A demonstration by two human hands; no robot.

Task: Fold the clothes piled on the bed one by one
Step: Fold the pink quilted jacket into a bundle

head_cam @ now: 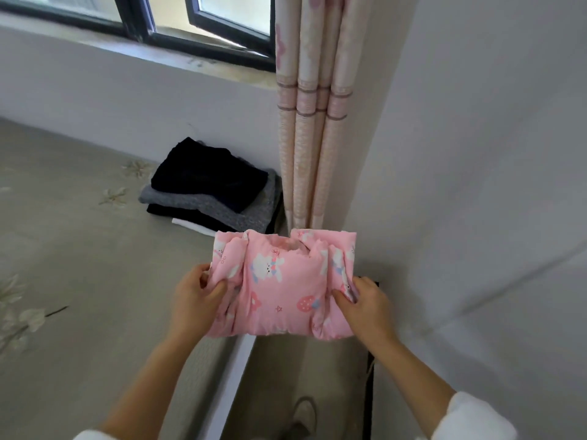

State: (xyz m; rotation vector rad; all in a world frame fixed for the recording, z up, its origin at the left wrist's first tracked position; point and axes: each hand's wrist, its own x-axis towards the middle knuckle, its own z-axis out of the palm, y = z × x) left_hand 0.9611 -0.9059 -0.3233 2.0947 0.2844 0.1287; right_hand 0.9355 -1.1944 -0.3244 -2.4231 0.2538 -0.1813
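1. Head view looks down over a bed (79, 249) covered in a pale sheet with faint flower prints, set into the corner of a room.
2. A pink padded garment (286, 290), printed with white rabbits, strawberries and small stars, is folded into a compact rectangle and held up in the air over the bed's right edge, in front of the person.
3. The left hand (193, 300) grips the garment's left edge, thumb pressed on the front of the fabric and the other fingers curled behind it.
4. The right hand (365, 306) grips the right edge in the same way, thumb on the front and fingers tucked behind.
5. Both forearms are bare, with white sleeves (473, 417) pushed back near the elbows.
6. A stack of folded clothes (209, 192) lies on the bed beyond the garment, against the wall under the window (158, 20): a dark piece on top, a grey one beneath, then a black one and a white one at the bottom.
7. A pink-and-cream curtain (313, 122) hangs gathered in the corner, just beside the stack.
8. A white wall (476, 154) fills the right side.
9. A light-coloured shoe (305, 414) shows on the floor between bed and wall.
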